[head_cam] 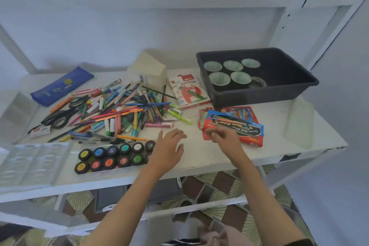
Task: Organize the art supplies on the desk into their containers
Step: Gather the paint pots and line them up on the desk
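Pencil case point(60, 86): blue pouch, flat at the back left of the worktop point(199, 158). It looks soft and floppy, so I'd hold its mouth open with one grip while loading.
Scissors point(60, 116): dark handles at the left edge of the heap. Stiff and pointed, so I'd take them by the handles.
Pen pile point(123, 110): pens, markers and pencils crossed over each other mid-worktop. They look light, smooth and likely to roll. Better to gather a few side by side than pluck them singly.
Paint pots point(113, 156): two rows at the front edge, lids on, just left of my left grip. Rigid little tubs, so I'd lift them by the lid rim from above.
Left grip point(167, 150): fingers spread and straight, holding nothing, over bare worktop.
Right grip point(225, 138): fingers curled at the near-left corner of the brush box. It's blurred, and I cannot tell whether I'm pinching anything.
Brush box point(235, 126): red-and-blue card, lying flat at the front right. Thin card that dents easily, so I'd hold it by the long edges.
Bin point(257, 94): dark tub at the back right with cups point(231, 66) upright inside, mouths up, ready for pens.
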